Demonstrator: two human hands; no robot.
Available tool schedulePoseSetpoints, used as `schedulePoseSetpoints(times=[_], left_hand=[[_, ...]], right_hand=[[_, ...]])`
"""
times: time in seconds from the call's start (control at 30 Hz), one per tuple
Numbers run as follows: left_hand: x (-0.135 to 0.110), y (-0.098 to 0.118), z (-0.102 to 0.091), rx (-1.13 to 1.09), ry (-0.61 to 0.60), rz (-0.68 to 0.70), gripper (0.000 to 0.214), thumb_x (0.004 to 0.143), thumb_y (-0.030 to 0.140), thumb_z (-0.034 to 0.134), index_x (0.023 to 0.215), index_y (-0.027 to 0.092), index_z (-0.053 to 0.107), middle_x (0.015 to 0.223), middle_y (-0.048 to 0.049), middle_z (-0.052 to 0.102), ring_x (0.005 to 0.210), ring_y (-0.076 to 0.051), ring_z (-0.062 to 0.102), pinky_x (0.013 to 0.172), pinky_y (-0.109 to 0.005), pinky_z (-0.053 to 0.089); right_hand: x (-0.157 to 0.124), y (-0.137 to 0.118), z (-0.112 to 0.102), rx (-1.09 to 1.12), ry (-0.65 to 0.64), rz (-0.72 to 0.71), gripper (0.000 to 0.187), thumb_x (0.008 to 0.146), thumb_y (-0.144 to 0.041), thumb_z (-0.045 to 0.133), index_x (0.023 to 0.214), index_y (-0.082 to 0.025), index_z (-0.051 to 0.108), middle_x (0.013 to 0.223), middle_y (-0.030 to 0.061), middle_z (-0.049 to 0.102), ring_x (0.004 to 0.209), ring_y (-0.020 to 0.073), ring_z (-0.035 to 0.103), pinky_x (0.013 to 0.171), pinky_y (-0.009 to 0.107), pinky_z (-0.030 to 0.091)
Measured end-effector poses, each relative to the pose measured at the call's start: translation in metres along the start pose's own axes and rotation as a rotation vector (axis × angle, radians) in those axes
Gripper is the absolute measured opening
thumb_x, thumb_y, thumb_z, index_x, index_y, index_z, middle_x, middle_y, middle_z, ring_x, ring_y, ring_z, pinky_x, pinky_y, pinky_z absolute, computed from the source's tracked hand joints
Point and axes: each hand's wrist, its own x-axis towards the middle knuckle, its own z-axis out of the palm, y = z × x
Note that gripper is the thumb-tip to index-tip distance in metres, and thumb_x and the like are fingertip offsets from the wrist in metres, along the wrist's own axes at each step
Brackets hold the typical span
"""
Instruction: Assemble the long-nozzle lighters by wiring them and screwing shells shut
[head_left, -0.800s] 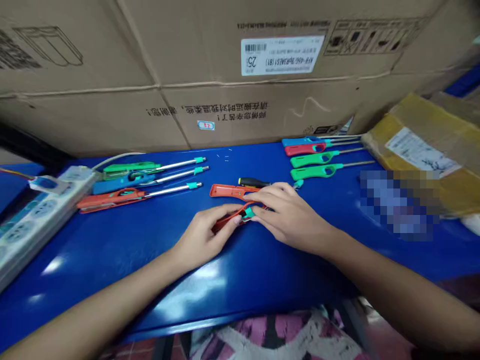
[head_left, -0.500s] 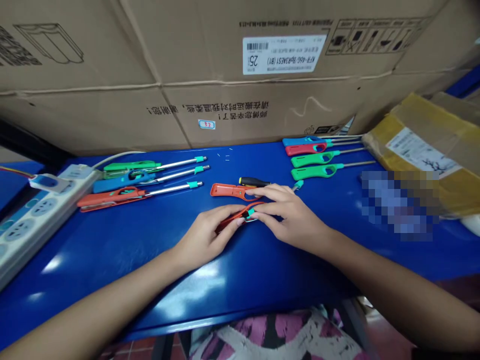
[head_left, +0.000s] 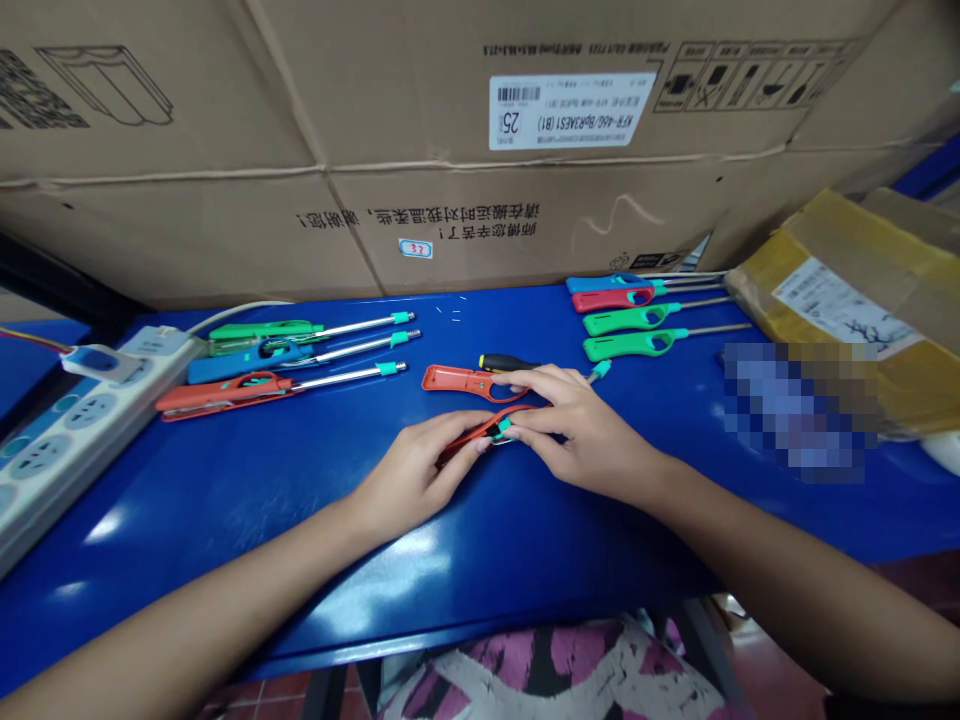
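Note:
My left hand [head_left: 420, 465] is closed around the grip end of an orange utility lighter half [head_left: 469, 438], low over the table. At the middle of that casing, the fingertips of my right hand [head_left: 577, 425] pinch a small teal trigger [head_left: 501, 428]; my left thumb is beside it. The right hand hides the far end of the casing. Just beyond lies another orange casing half [head_left: 454, 381], partly under my right fingers. A screwdriver [head_left: 499, 363] with a black and yellow handle lies behind it. Right of my knuckles shows a teal lighter tip piece [head_left: 601, 370].
Three lighters with shiny metal tubes, an orange one [head_left: 225, 395] nearest, lie left beside a white power strip [head_left: 90, 420]. Several lighters, including a green one [head_left: 626, 346], lie at back right by a taped carton [head_left: 832, 300]. A large cardboard box [head_left: 420, 120] stands behind the blue table [head_left: 300, 560].
Both hands stay nearly in place on the orange casing, with only slight finger movement at the teal trigger. The whole view has shifted very slightly.

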Motion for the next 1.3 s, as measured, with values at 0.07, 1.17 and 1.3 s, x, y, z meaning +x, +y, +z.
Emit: schedulePoseSetpoints(times=[0.07, 1.17, 1.3], left_hand=[[0.000, 0.000, 0.000, -0.010, -0.001, -0.005, 0.028, 0.101, 0.026, 0.055, 0.126, 0.014, 0.063, 0.123, -0.0077, 0.072, 0.109, -0.016, 0.070, 0.099, -0.024, 0.054], [0.003, 0.005, -0.003, -0.260, 0.009, -0.240, 0.030, 0.099, 0.036, 0.057, 0.119, 0.017, 0.068, 0.109, -0.0057, 0.075, 0.092, -0.018, 0.071, 0.084, -0.027, 0.056], [0.003, 0.001, -0.004, -0.209, 0.029, -0.212, 0.030, 0.098, 0.035, 0.059, 0.119, 0.016, 0.069, 0.111, -0.0071, 0.076, 0.091, -0.018, 0.072, 0.083, -0.027, 0.057]], right_hand=[[0.000, 0.002, 0.000, 0.024, -0.011, -0.032, 0.020, 0.096, -0.017, 0.059, 0.092, -0.020, 0.078, 0.134, 0.0118, 0.064, 0.119, 0.0257, 0.059, 0.096, 0.046, 0.045], [0.004, -0.007, -0.003, 0.050, 0.307, 0.053, 0.012, 0.095, -0.024, 0.062, 0.091, -0.022, 0.073, 0.114, 0.0077, 0.073, 0.096, 0.0198, 0.069, 0.087, 0.038, 0.052], [0.004, -0.004, -0.019, 0.166, 0.180, 0.160, 0.014, 0.092, -0.023, 0.063, 0.105, -0.022, 0.069, 0.103, 0.0053, 0.075, 0.093, 0.0194, 0.070, 0.087, 0.037, 0.053]])
